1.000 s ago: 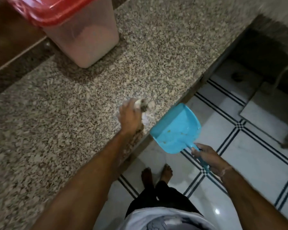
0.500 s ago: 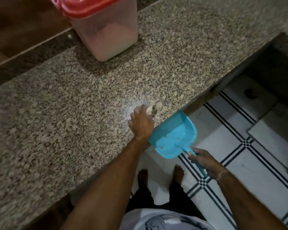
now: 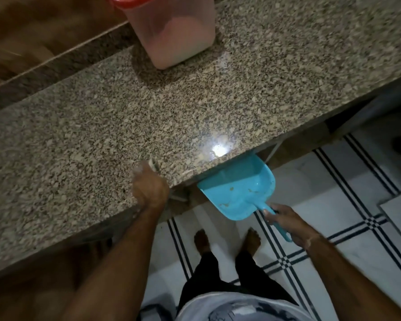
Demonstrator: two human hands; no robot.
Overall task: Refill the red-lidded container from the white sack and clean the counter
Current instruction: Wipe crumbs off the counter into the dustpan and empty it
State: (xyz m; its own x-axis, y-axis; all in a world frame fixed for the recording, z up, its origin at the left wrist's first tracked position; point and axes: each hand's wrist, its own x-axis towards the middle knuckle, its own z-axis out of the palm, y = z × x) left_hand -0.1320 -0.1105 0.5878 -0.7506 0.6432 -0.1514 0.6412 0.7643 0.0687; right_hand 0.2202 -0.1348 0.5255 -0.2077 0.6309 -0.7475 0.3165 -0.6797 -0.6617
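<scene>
The red-lidded container (image 3: 171, 31), a translucent tub holding pale powder, stands at the far edge of the speckled granite counter (image 3: 83, 126). My left hand (image 3: 149, 187) rests on the counter's near edge and grips a small whitish rag (image 3: 152, 163) that pokes out past the fingers. My right hand (image 3: 285, 222) holds the handle of a light blue dustpan (image 3: 239, 188). The pan's mouth is tucked just under the counter's edge, to the right of my left hand, and a few crumbs lie in it. No white sack is in view.
A bright light reflection (image 3: 219, 149) shines on the counter near its edge. Below are white floor tiles with dark striped lines (image 3: 333, 205) and my bare feet (image 3: 227, 239). A dark open space (image 3: 287, 144) lies under the counter. A brown wooden surface (image 3: 33, 31) runs behind the counter.
My left hand has swept with the rag toward the counter's near edge. The dustpan has moved in under the edge. The camera has tilted, so the container sits higher in view.
</scene>
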